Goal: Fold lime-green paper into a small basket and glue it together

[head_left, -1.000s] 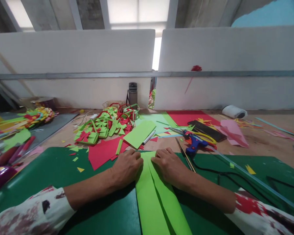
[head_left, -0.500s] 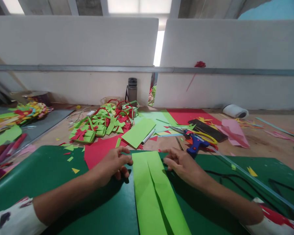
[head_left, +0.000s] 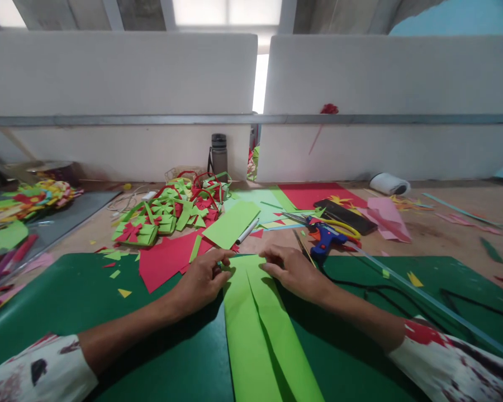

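Note:
A long strip of bright green paper (head_left: 247,329), folded so its two edges meet along a slit down the middle, lies in front of me on the dark green mat (head_left: 171,357). At its far left corner, my left hand (head_left: 207,276) pinches the paper between thumb and fingers. My right hand (head_left: 291,271) grips the far right corner in the same way. The far edge runs between both hands. The paper's near end passes out of the bottom of the view.
Red paper (head_left: 161,262), a green sheet (head_left: 230,223) and a white pen (head_left: 247,230) lie beyond the mat. A blue glue gun (head_left: 327,240) rests by yellow-handled scissors (head_left: 343,228) and a dark phone-like slab (head_left: 346,216). Small green paper bags (head_left: 138,231) pile up at left; a bottle (head_left: 218,153) stands behind.
Both hands have moved inward from beside the green paper onto its far corners and closed on them. The view has shifted slightly to the right.

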Action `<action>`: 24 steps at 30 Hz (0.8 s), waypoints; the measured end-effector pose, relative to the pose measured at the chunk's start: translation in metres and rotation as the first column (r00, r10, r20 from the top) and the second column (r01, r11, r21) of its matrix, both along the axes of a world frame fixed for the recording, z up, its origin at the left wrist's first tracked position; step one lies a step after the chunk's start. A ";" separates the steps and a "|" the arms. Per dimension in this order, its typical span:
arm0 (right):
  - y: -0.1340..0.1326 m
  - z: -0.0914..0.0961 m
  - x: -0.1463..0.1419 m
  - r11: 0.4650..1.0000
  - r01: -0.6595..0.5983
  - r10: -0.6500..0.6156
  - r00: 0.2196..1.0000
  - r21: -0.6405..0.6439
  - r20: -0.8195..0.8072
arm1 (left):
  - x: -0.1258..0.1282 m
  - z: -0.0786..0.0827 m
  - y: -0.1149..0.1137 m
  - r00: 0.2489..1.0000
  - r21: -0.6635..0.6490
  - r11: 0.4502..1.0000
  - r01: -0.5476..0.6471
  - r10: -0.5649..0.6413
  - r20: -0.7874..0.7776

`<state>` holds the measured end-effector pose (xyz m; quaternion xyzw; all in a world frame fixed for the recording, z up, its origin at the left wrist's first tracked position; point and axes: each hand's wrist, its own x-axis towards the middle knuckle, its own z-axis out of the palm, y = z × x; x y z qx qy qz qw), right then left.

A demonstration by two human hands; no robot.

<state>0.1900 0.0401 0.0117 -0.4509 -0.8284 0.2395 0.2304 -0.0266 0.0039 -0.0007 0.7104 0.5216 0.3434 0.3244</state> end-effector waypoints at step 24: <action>-0.033 0.000 0.003 0.567 -0.357 0.316 0.926 0.742 0.205 | -0.003 0.012 -0.012 0.833 -0.463 0.886 0.034 0.230 0.503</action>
